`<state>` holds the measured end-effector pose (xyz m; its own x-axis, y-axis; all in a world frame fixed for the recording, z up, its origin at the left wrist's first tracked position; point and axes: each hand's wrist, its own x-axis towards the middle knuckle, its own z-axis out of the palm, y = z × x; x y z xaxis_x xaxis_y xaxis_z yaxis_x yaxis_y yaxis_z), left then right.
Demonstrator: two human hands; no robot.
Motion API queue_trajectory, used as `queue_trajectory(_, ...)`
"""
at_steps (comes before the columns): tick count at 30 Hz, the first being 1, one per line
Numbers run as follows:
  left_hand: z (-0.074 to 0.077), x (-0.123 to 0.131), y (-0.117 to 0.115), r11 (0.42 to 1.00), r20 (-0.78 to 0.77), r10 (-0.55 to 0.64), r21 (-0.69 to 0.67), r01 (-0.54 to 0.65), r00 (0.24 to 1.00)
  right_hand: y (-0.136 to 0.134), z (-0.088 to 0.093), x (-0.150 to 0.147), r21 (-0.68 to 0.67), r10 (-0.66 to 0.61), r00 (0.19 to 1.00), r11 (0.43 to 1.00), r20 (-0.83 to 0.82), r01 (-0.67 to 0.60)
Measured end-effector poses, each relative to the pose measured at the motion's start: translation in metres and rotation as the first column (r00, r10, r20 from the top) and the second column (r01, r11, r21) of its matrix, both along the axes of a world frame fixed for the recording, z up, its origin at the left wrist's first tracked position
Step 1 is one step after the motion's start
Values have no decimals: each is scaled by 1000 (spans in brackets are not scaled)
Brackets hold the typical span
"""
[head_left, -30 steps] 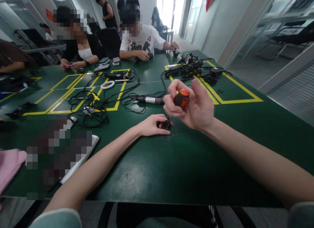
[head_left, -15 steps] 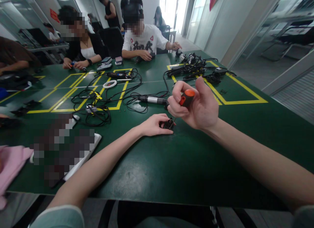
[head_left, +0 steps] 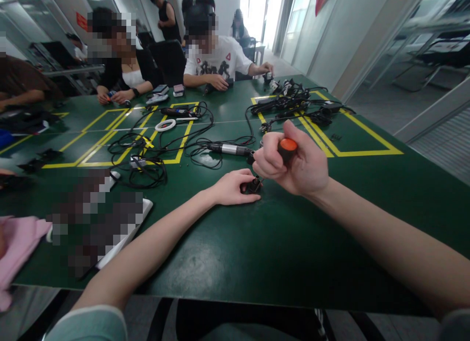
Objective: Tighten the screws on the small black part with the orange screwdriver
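Observation:
My right hand (head_left: 293,162) is closed round a screwdriver with an orange and black handle (head_left: 287,147), held upright with its thin shaft pointing down. The tip meets a small black part (head_left: 253,185) that rests on the green table (head_left: 257,243). My left hand (head_left: 233,186) lies on the table and pinches that black part from the left, fingers curled round it. Both forearms reach in from the near edge.
A silver and black cylindrical tool (head_left: 229,149) lies just beyond my hands among tangled black cables (head_left: 147,155) and yellow tape squares (head_left: 345,135). More cables and adapters (head_left: 293,103) sit at the far right. Other people sit along the far side. A pink cloth (head_left: 18,248) lies at the near left.
My right hand has closed tighter on the screwdriver and turned it more upright, so the orange cap now faces up. The left hand stays on the black part.

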<state>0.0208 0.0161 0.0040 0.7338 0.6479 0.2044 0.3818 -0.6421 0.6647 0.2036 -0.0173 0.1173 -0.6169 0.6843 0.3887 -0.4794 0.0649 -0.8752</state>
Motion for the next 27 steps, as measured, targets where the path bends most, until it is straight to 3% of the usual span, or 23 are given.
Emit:
queue_trajectory(4,-3,1,-2,991,-38,32,128,-27,999,-1,-2,0,29,-17,999,999,-43,19)
queue_trajectory(9,-4,1,-3,983,-72,30,185,-16,997,1,-2,-2,28,-103,994,994,-27,103)
queue_trajectory(14,-4,1,-3,979,-84,38,204,-20,996,2,1,-3,15,-76,997,997,31,75)
queue_trajectory(19,-3,1,-4,978,-93,38,206,-18,995,2,-2,-2,41,-2,1000,999,-21,3)
queue_trajectory(27,-2,2,-5,983,-76,46,179,-32,996,1,-5,-4,35,-55,996,998,-67,57)
